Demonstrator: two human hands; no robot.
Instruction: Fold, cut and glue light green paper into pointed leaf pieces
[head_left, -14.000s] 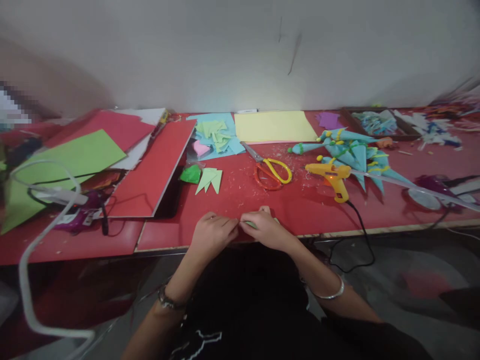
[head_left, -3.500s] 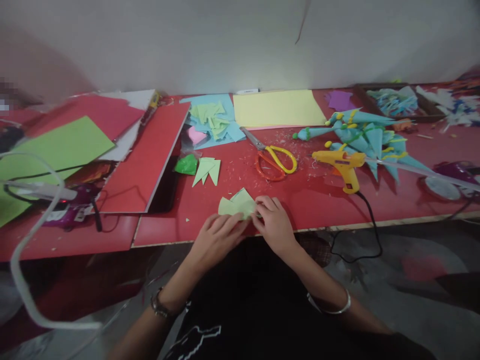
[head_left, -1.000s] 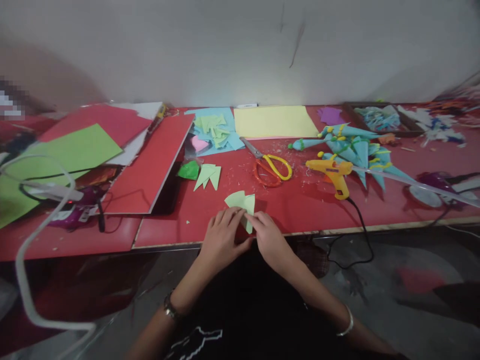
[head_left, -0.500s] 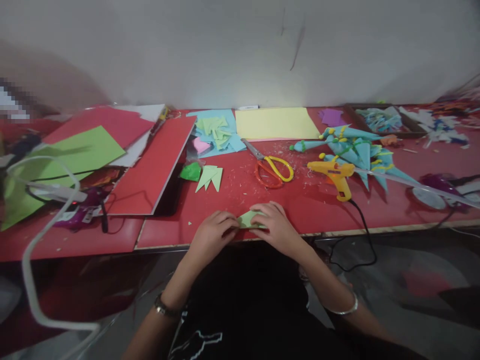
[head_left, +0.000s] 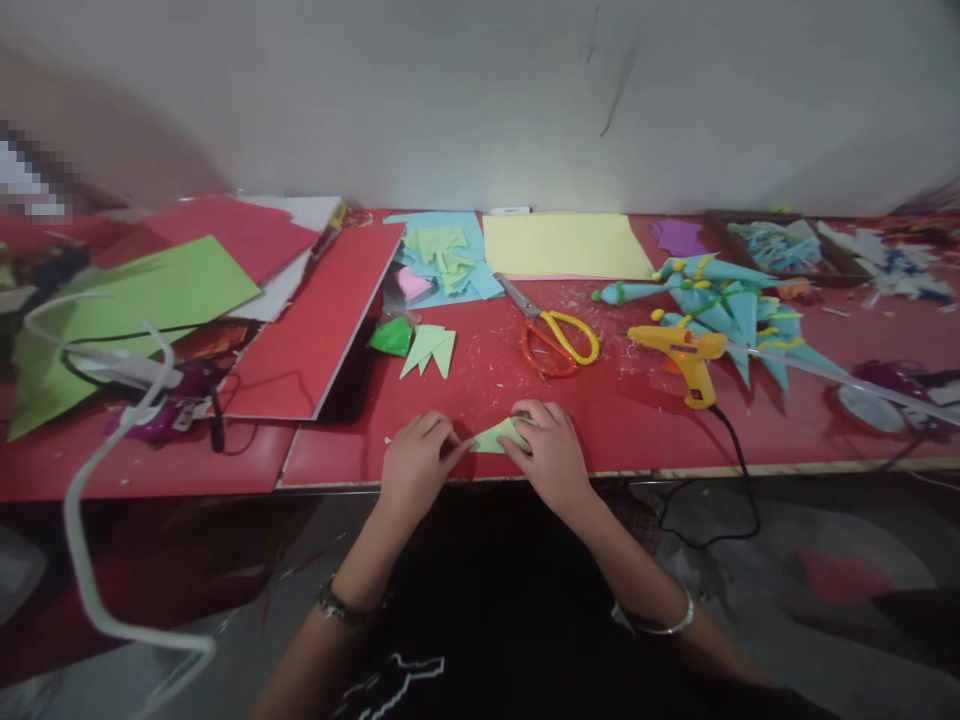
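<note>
A small light green paper piece [head_left: 492, 438] lies at the front edge of the red table, between my two hands. My left hand [head_left: 420, 460] pinches its left tip between thumb and fingers. Curled over the paper's right part, my right hand [head_left: 551, 455] covers that end with its fingers and thumb. Other light green pieces [head_left: 429, 350] overlap beyond my left hand, beside a bright green packet [head_left: 393, 336]. Scissors with red and yellow handles [head_left: 559, 338] rest farther back.
A yellow glue gun [head_left: 686, 350] with a black cord lies at the right, before blue paper cones [head_left: 739, 310]. Yellow sheets [head_left: 566, 246] are at the back. A red board [head_left: 322, 320] and a white bent stand [head_left: 82, 520] are on the left.
The view has shifted slightly. My fingers have moved on the green paper, and more of it shows between my hands, with its left end now narrow.
</note>
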